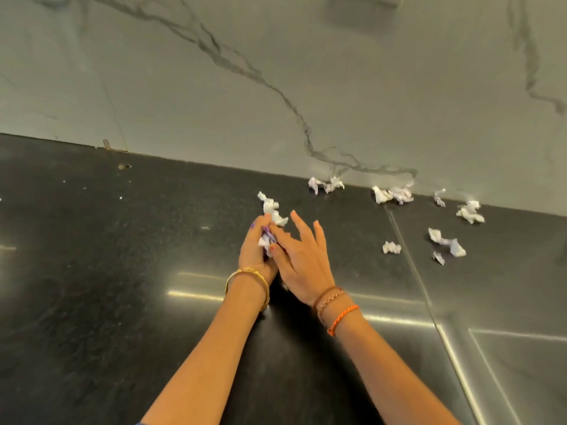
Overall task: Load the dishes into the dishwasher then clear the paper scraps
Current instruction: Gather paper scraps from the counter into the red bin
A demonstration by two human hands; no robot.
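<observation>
My left hand (256, 251) curls round a bunch of white paper scraps (266, 239) above the black counter (122, 271). Against it lies my right hand (302, 256), fingers spread and straight, thumb touching the held scraps. One crumpled scrap (270, 207) lies just beyond the fingers. Several more scraps are scattered to the right: a pair by the wall (326, 184), a cluster (392, 194), one at the far right (469, 211), a small one (391, 247) and a long one (446, 242). No dishes or dishwasher are in view.
A grey marble-patterned wall (276, 72) rises behind the counter. A seam (411, 262) crosses the counter on the right, with a recessed steel panel (521, 378) at the lower right. Tiny white specks dot the counter's left part.
</observation>
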